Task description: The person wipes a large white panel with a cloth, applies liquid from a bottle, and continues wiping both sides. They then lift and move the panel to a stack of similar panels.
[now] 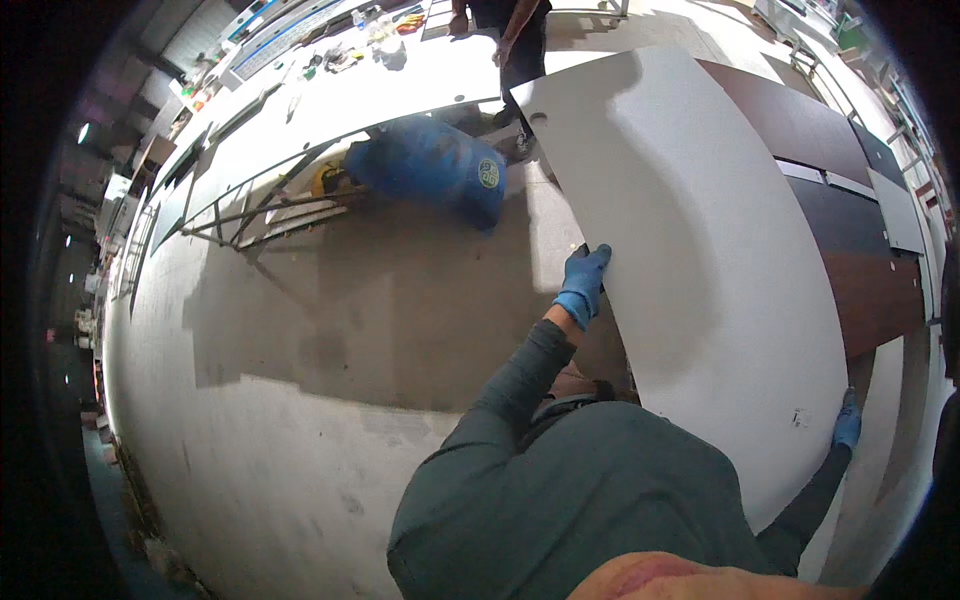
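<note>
A large white board [720, 270] stretches away in front of me, its far left corner marked by a small round spot or hole. My left hand [584, 282], in a blue glove, is closed on the board's left edge with the thumb on top. At the near right edge is my right hand [848, 422], also gloved in blue and wrapped round the rim. The board hides part of its fingers. A few small dark marks show on the white face near that hand.
Left of the board lies a big blue barrel [430, 165] beside a metal table frame [240, 220]. Tools lie on the bright worktable [400, 85]. Beyond the board's far left corner stands another person [522, 50]. Brown and dark panels [870, 300] are at the right.
</note>
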Demonstrator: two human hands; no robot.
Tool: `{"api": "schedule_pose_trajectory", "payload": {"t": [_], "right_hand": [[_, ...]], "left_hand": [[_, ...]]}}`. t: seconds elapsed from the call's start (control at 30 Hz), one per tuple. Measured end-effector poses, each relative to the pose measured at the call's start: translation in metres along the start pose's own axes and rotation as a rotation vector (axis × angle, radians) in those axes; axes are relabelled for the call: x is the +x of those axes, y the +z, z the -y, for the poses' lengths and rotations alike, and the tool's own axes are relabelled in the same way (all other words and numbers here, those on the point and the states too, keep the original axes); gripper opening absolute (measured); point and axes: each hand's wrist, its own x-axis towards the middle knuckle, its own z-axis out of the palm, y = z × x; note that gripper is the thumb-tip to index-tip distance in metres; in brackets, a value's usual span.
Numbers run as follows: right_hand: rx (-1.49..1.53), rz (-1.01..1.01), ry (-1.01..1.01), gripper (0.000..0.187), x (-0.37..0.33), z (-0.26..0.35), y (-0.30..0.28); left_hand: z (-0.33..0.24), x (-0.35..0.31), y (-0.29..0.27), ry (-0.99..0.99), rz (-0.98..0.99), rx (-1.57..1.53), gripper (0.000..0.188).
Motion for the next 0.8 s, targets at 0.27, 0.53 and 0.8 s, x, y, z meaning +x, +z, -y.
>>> {"api": "schedule_pose_trajectory", "payload": {"t": [0.27, 0.53, 0.8], "right_hand": [[0.198, -0.055, -0.172, 0.056, 0.011, 0.036, 0.067], [-0.756, -0.02, -0.299, 0.057, 0.059, -0.013, 0.053], [-0.361, -0.213, 0.06, 0.061, 0.059, 0.137, 0.168]], "left_hand": [[-0.104, 0.116, -0.025, -0.038, 0.14, 0.079, 0.035], [-0.154, 0.244, 0.014, -0.04, 0.244, 0.185, 0.037], [-0.215, 0.409, 0.076, -0.208, 0.374, 0.084, 0.035]]}}
